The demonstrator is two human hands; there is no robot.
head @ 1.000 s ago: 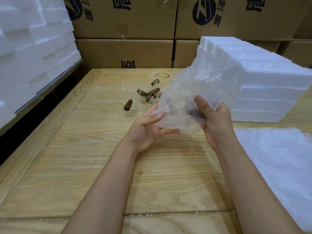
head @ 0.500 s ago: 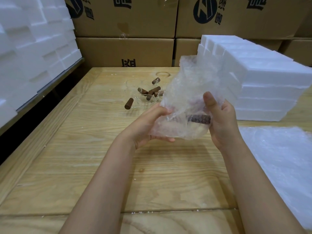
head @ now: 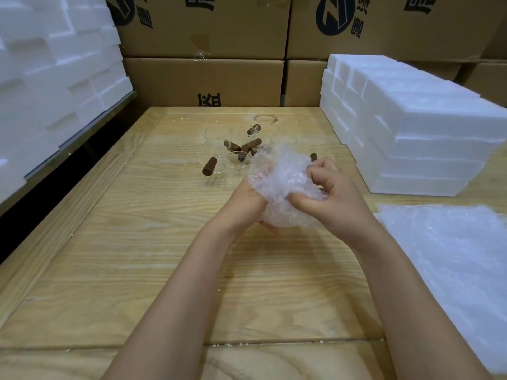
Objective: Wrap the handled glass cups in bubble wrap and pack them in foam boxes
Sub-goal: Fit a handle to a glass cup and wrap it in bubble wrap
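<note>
Both hands grasp a crumpled bundle of bubble wrap (head: 282,182) held above the middle of the worktop (head: 137,242). The left hand (head: 244,201) cradles it from below and the side. The right hand (head: 332,198) curls over its top, thumb pressed into the front. The cup inside is hidden by the wrap; a brown handle tip (head: 313,156) shows just beyond the right fingers. Behind the bundle, unwrapped glass cups (head: 219,149) with brown handles stand clustered together. A stack of foam boxes (head: 411,138) sits at the right, with loose bubble wrap sheets (head: 452,256) nearer the person. Cardboard cartons (head: 205,78) line the back.
</note>
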